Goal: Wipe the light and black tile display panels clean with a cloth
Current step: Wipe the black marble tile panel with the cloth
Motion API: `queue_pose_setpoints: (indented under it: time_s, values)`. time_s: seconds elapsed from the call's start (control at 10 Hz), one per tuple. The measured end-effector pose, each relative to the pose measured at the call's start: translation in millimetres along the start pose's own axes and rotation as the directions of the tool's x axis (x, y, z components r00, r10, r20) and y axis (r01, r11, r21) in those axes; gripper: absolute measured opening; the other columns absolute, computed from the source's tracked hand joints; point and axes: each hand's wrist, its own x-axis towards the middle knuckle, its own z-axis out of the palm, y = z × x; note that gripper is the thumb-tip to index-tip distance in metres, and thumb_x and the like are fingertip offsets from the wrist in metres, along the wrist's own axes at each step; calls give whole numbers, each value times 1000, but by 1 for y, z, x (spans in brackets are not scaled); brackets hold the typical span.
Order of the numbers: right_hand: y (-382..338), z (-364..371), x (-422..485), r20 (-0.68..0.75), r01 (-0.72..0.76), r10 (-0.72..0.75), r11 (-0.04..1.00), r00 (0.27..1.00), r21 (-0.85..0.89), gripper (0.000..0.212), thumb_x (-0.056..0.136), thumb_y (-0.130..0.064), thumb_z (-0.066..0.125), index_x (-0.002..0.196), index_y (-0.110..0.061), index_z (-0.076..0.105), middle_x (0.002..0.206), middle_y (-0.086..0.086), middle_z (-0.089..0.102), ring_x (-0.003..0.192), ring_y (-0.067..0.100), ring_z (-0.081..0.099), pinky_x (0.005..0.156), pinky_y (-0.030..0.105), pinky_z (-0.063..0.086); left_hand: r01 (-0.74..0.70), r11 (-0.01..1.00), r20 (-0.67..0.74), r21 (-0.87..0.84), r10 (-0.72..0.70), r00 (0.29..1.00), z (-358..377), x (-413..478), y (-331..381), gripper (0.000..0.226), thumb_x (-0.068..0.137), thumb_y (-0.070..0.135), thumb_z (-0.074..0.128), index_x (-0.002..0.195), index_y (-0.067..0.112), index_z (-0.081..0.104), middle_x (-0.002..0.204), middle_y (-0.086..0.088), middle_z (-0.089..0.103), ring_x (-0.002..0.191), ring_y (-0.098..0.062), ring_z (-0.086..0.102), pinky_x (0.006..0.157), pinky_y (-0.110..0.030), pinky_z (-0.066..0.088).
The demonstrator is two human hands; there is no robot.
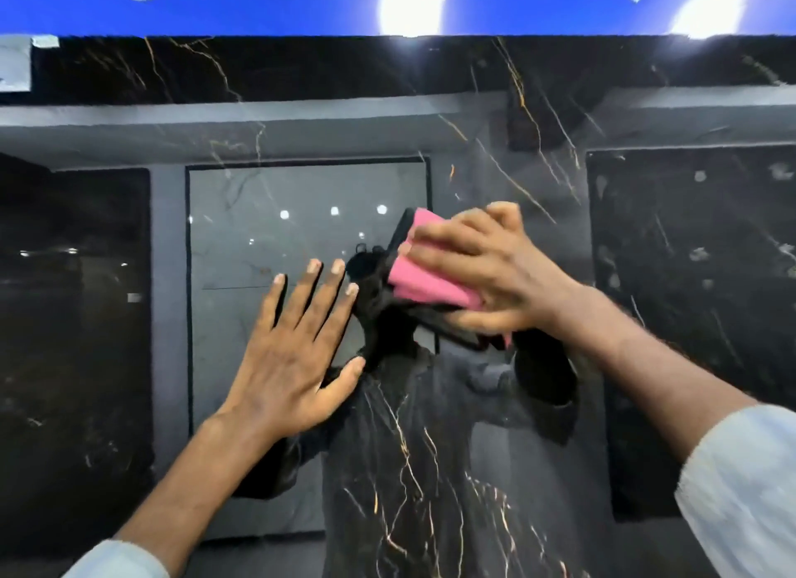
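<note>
Currently wiping | black tile panel [435, 483] upright ahead, glossy, gold-veined | right hand [486, 272] grips folded pink cloth [426, 276], pressed to the panel | left hand [297, 353] flat, fingers spread, bracing on the panel | advice: keep cloth flat, overlap strokes, then likely wipe off the bracing hand's marks.

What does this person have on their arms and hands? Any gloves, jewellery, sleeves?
No gloves: the left hand and right hand are bare, and no ring, watch or bracelet shows. The forearms are uncovered up to pale, whitish fabric sleeves. The left sleeve shows at the lower left edge, and the right sleeve at the lower right looks loose and a little rumpled.
</note>
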Motion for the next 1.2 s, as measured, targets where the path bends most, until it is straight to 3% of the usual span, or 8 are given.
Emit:
queue_pose_setpoints:
  time_s: [0.1, 0.2, 0.3, 0.4, 0.6, 0.8, 1.0, 1.2]
  values:
    - [8, -3, 4, -101, -288, 284, 957, 954, -28, 68, 85, -56, 59, 145, -25, 57, 145, -2, 55, 112, 27, 56, 85, 51, 32, 4, 1000, -1, 9, -4, 1000, 3, -6, 1, 79, 98, 49, 45, 160, 2, 33, 171, -19, 21, 159, -38, 18, 126, -63, 18]
    - [-28, 8, 0, -212, -300, 284, 953, 935, -43, 67, 85, -54, 60, 141, -17, 61, 142, 3, 59, 108, 34, 59, 83, 50, 37, 5, 1000, -5, 14, -5, 1000, 3, -5, 2, 79, 98, 48, 46, 160, 3, 33, 171, -19, 21, 159, -38, 19, 125, -64, 19]
    - [-55, 13, -11, -70, 35, -37, 999, 997, -29, 66, 92, -57, 54, 143, -16, 58, 143, 4, 59, 108, 33, 58, 85, 50, 39, 0, 1000, -5, -3, 0, 1000, 3, -5, 1, 79, 97, 47, 47, 161, 3, 32, 171, -19, 21, 158, -39, 19, 125, -64, 18]
    - [-19, 0, -14, -18, 13, -13, 999, 1000, -34, 66, 95, -62, 48, 145, -20, 57, 144, 2, 57, 111, 29, 56, 89, 51, 30, 10, 1000, -20, -13, -11, 1000, 4, -6, 1, 77, 99, 47, 46, 160, 3, 33, 170, -19, 22, 158, -39, 20, 124, -65, 20]
    - [-54, 8, -24, -217, -443, 421, 894, 881, -65, 67, 85, -55, 61, 141, -18, 59, 142, 1, 58, 111, 32, 57, 84, 52, 33, 22, 999, -20, -44, -23, 1000, 0, -4, 2, 76, 98, 46, 51, 160, 4, 35, 170, -17, 24, 158, -37, 21, 125, -63, 19]
    - [-92, 10, -63, 15, -9, 9, 1000, 1000, 19, 66, 92, -60, 57, 144, -19, 59, 143, 1, 59, 112, 29, 56, 87, 51, 29, 114, 980, 17, -163, -112, 994, -14, -49, 23, 78, 92, 48, 54, 158, 7, 42, 171, -16, 21, 159, -36, 18, 125, -60, 15]
    - [-81, 7, -66, -175, -500, 485, 864, 857, -53, 67, 85, -54, 59, 143, -18, 60, 144, 3, 58, 112, 32, 57, 86, 49, 29, 4, 999, 76, -45, -1, 997, -3, -93, 31, 79, 94, 51, 54, 159, 9, 40, 169, -16, 28, 157, -39, 23, 123, -65, 20]
    - [-160, 25, -110, 11, 6, -6, 1000, 1000, -3, 64, 89, -56, 63, 142, -20, 62, 141, -1, 62, 109, 28, 59, 88, 49, 27, 5, 999, 60, -35, -3, 998, 2, -94, 30, 78, 96, 52, 53, 159, 7, 40, 169, -17, 27, 157, -40, 24, 122, -66, 23]
